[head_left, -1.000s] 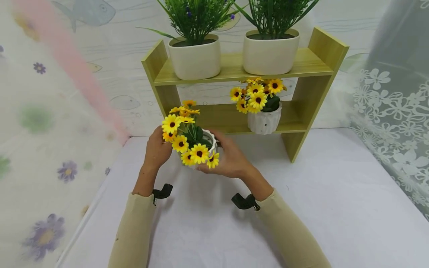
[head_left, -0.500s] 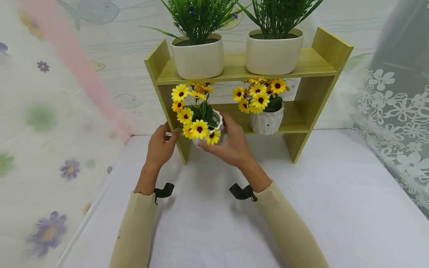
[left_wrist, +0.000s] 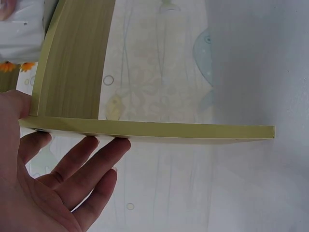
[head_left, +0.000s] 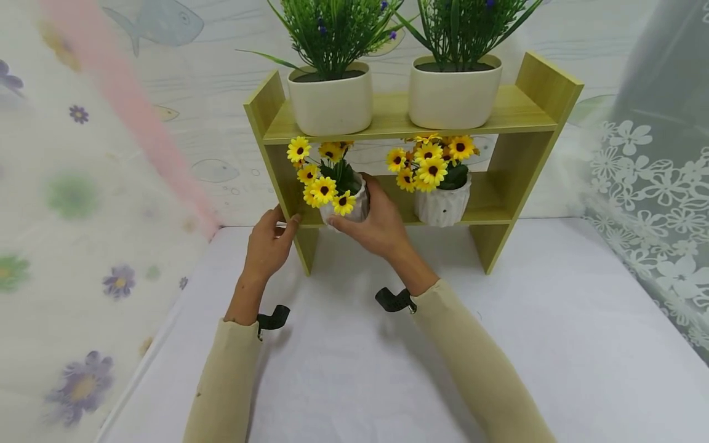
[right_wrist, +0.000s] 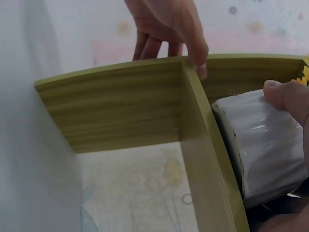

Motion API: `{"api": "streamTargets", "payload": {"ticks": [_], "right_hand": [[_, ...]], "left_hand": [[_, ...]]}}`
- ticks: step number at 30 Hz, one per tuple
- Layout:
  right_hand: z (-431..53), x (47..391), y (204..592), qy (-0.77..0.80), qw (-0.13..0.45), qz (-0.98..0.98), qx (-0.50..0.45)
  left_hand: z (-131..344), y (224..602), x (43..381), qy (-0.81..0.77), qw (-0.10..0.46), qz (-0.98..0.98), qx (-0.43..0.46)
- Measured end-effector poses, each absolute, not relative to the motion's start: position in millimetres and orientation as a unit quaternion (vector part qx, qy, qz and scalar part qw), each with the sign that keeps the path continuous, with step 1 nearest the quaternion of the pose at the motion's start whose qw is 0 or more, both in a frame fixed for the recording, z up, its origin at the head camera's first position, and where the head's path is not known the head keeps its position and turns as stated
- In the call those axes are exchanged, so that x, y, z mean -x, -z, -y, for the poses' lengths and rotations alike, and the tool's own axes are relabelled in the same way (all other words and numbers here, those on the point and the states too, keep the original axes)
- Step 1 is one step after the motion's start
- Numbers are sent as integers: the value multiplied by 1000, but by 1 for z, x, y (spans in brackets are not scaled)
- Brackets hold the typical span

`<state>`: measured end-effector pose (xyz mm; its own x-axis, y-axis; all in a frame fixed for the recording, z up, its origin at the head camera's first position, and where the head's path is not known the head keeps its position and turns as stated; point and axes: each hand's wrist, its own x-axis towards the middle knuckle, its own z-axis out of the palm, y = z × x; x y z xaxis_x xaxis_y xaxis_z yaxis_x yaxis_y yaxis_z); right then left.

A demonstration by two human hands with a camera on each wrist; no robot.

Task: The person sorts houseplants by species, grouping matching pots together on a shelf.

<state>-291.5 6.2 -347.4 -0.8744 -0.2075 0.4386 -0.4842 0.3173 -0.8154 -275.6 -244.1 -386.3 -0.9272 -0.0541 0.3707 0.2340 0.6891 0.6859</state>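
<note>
In the head view, my right hand (head_left: 379,224) grips a white ribbed flower pot (head_left: 360,208) with yellow artificial daisies (head_left: 324,189). This pot is in the left half of the lower level of a wooden shelf (head_left: 523,104). Seen from the right wrist, the pot (right_wrist: 265,145) tilts close over the lower board (right_wrist: 205,145), with the thumb (right_wrist: 289,96) on its side. My left hand (head_left: 268,249) holds the shelf's left side panel (left_wrist: 193,130), the thumb on the inner side and the fingertips against the outer face.
A matching pot of yellow daisies (head_left: 443,206) stands on the lower level at right. Two cream planters, one at left (head_left: 331,104) and one at right (head_left: 455,95), sit on the top board with tall green plants. White cloth (head_left: 354,357) covers the table.
My right hand has carried the daisy pot away from me and up into the shelf's lower level. My left hand was beside the pot and now holds the side panel.
</note>
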Motion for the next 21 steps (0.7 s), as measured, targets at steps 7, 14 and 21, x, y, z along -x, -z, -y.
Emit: {"api": "streamTargets", "payload": {"ticks": [7,14,21], "right_hand": [[-1,298,346,-551,115,797,-218],[-1,299,347,-554,120,793,-223],[-10,291,355,-539,151,800,-216]], "left_hand": [[245,386,275,392,188,899,56],[246,388,275,391,190,899,56],[245,387,276,391,187,899,57]]}}
